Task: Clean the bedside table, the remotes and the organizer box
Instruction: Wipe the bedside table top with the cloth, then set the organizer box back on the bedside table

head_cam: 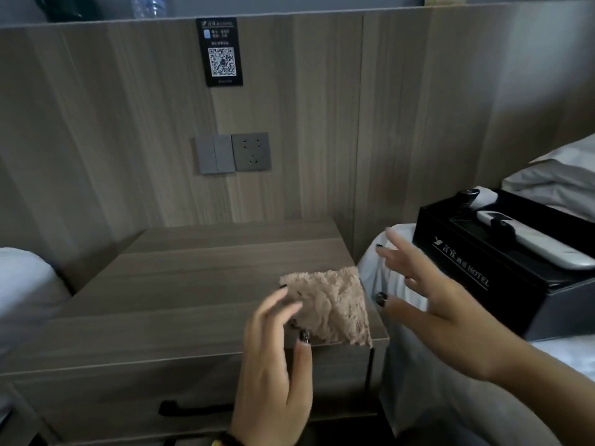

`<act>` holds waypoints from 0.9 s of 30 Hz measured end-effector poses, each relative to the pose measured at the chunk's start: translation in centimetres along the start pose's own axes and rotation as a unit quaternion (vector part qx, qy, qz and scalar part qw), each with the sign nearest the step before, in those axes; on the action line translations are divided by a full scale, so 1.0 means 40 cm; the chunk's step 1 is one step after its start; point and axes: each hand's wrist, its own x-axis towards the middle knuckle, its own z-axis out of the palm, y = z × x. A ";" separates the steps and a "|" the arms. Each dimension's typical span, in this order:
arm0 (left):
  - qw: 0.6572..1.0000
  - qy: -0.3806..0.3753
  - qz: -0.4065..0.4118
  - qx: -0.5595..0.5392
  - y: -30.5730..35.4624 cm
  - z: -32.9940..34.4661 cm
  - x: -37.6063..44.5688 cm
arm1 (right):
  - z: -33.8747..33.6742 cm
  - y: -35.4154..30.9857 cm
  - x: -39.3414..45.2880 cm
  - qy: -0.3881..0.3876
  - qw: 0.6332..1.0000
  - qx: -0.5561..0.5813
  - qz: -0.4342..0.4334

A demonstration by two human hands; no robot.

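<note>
A wooden bedside table [180,284] fills the middle. A fluffy pink-beige cloth [331,304] lies on its front right corner, hanging slightly over the edge. My left hand [273,358] hovers just left of the cloth, fingers relaxed and loosely bent, holding nothing. My right hand [428,291] is spread open to the right of the cloth, in front of the bed edge. A black organizer box [476,265] with hotel lettering sits on the bed at the right. In it lie a white remote [541,249] and a second remote [479,196] behind it.
White bedding [553,178] lies behind the box, and another white bed [22,284] is at the left. The wood wall panel carries a switch and socket [233,152] and a QR-code sign [220,51]. The table front has a drawer with a black handle [193,408].
</note>
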 end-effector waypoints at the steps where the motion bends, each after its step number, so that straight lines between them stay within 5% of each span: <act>1: 1.000 0.000 -0.002 -0.012 0.022 0.020 0.000 | -0.029 0.014 -0.021 0.036 0.999 -0.004 -0.011; 5: 0.991 -0.042 -0.037 -0.120 0.143 0.138 0.050 | -0.154 0.039 -0.049 0.172 0.985 0.011 -0.025; 10: 0.918 -0.148 -0.235 -0.284 0.341 0.297 0.185 | -0.318 0.043 -0.072 0.342 0.940 -0.019 -0.012; 15: 0.855 -0.217 -0.377 -0.282 0.383 0.486 0.306 | -0.408 0.184 -0.108 0.460 0.854 -0.073 0.231; 21: 0.806 -0.213 -0.475 -0.282 0.337 0.627 0.326 | -0.364 0.320 -0.091 0.466 0.787 0.117 0.388; 27: 0.813 -0.219 -0.434 -0.321 0.298 0.646 0.295 | -0.402 0.390 -0.098 0.447 0.787 0.222 0.363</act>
